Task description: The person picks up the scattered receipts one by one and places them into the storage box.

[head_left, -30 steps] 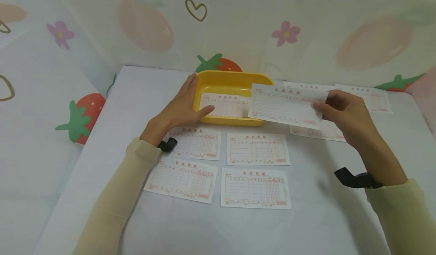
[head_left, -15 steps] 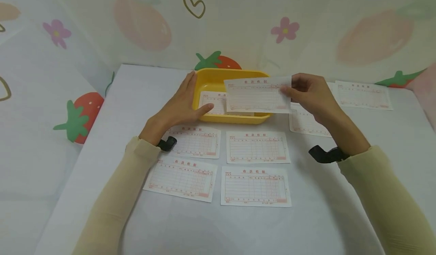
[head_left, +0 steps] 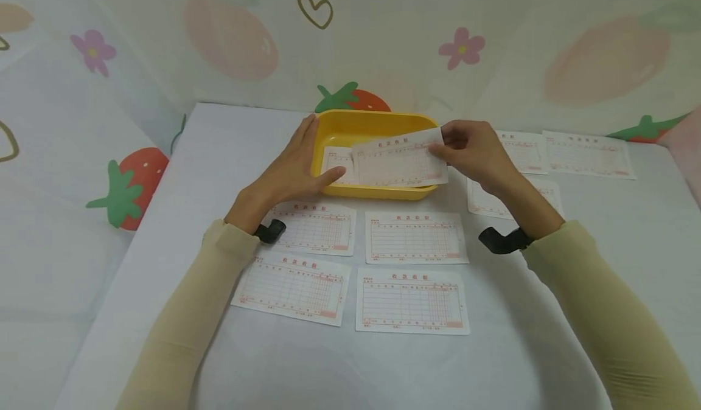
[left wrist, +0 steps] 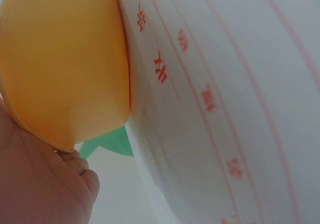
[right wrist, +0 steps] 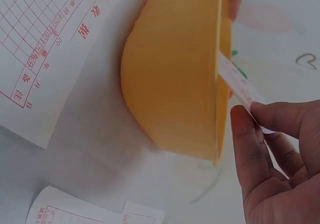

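Observation:
A yellow plastic tray [head_left: 378, 193] stands at the back of the white table. My left hand [head_left: 290, 170] holds its left end, thumb over the front rim and fingers along the side; the left wrist view shows this hand [left wrist: 45, 179] at the tray's rim. My right hand [head_left: 479, 154] pinches the right edge of a receipt slip [head_left: 400, 162] between thumb and fingers. That slip is tilted, its left part down inside the tray and its right end above the rim. Another receipt slip [head_left: 335, 156] lies in the tray, partly covered by the held one.
Several receipt slips lie in front of the tray, among them a front one [head_left: 412, 302] and a left one [head_left: 292, 288]. More slips [head_left: 588, 154] are spread at the back right, some partly behind my right arm. A patterned cloth wall [head_left: 394, 45] rises behind the table.
My right hand has moved left with the receipt slip, from right of the tray to over it, and lowered the slip's left part into it. My left hand stays put.

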### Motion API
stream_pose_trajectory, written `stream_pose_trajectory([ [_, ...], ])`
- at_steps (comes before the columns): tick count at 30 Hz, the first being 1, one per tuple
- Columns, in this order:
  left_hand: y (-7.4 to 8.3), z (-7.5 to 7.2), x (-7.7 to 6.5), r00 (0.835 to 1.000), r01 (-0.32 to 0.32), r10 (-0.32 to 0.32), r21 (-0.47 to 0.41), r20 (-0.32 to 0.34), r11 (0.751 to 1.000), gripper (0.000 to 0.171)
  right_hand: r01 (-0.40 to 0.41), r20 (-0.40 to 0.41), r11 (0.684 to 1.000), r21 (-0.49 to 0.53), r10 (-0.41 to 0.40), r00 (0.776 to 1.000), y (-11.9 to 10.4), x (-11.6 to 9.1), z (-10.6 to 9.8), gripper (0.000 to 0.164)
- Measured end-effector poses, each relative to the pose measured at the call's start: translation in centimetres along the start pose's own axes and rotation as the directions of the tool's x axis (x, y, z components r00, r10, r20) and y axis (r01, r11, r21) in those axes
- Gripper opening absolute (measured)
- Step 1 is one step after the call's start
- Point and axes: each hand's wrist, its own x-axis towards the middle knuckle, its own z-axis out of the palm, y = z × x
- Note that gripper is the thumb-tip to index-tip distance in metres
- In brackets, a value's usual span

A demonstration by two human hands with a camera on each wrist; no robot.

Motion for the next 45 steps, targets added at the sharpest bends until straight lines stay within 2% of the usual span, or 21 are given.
stream_pose_trajectory([
  [10,0.0,0.1,0.1,1.0,0.011,-0.011,0.005,0.011,1.0,0.116,0.009,-0.06,0.997,-0.077,-0.014,0.998,0.5,-0.2,-0.4,0.049],
  [21,0.1,0.0,0.1,1.0,0.01,-0.01,-0.002,0.019,1.0,0.117,0.01,-0.099,0.999,-0.048,-0.015,0.995,2.1,-1.0,-1.2,0.052],
  [34,0.0,0.1,0.2,1.0,-0.01,0.01,-0.003,0.002,1.0,0.117,0.033,-0.139,0.997,-0.067,-0.042,0.989,5.1,-5.7,-1.4,0.047],
  [39,0.0,0.2,0.2,1.0,0.001,-0.001,0.007,0.005,1.0,0.117,0.051,-0.129,0.997,-0.062,-0.059,0.99,6.2,-7.2,-0.7,0.048],
  [45,-0.1,0.2,0.2,1.0,0.011,-0.011,0.009,0.001,1.0,0.116,0.112,-0.111,0.991,-0.073,-0.12,0.987,6.9,-8.8,0.6,0.045],
])
